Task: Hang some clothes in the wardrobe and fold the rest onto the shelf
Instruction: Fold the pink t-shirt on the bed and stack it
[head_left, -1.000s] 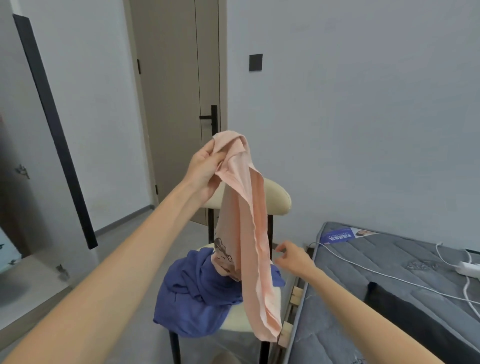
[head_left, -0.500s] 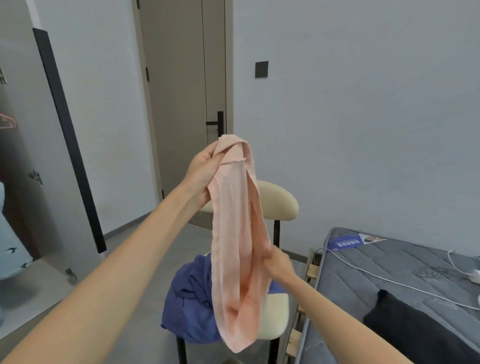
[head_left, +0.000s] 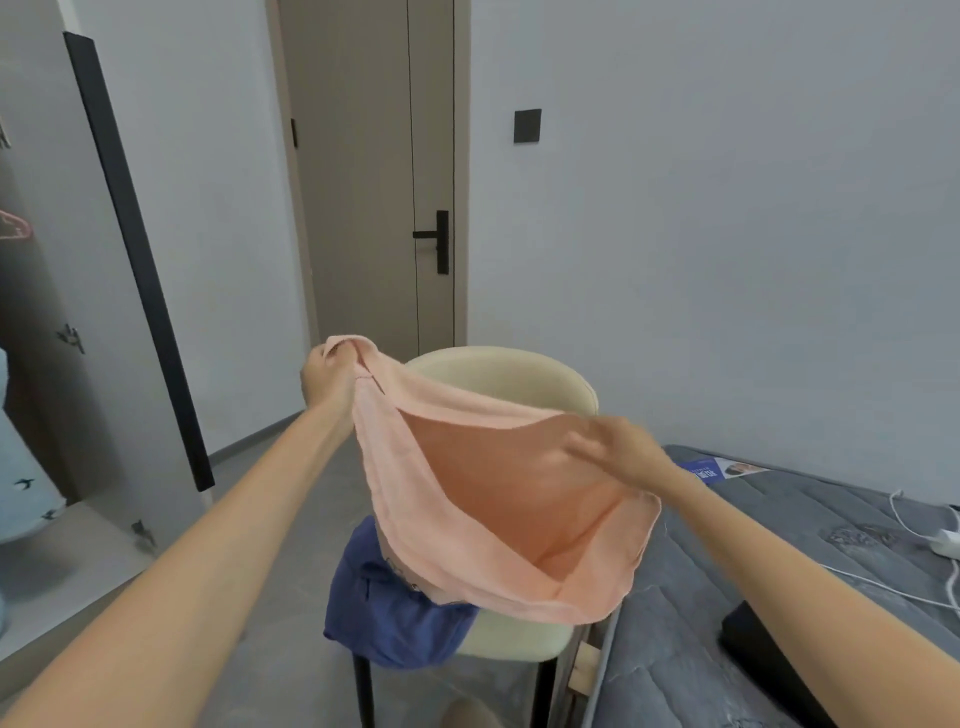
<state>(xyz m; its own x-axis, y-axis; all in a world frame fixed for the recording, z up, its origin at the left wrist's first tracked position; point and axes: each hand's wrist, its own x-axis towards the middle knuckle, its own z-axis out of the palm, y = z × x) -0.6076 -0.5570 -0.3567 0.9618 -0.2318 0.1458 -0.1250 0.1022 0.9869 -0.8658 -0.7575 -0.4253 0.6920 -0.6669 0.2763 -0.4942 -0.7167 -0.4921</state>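
A peach-pink garment is stretched open in the air between my two hands, above the chair. My left hand grips one bunched end at the upper left. My right hand, blurred, holds the garment's edge at the right. A blue garment lies crumpled on the seat of the cream chair, partly hidden by the pink cloth. At the far left the wardrobe stands open, with a light blue garment hanging inside and a pink hanger.
The wardrobe door with a black edge stands open at the left. A grey mattress lies at the right with a white cable, a black object and a blue leaflet. A closed door is behind the chair.
My right hand took hold of the pink garment and pulled it to the right and up. The cloth went from hanging in a narrow strip to being spread wide. My left hand dropped lower.
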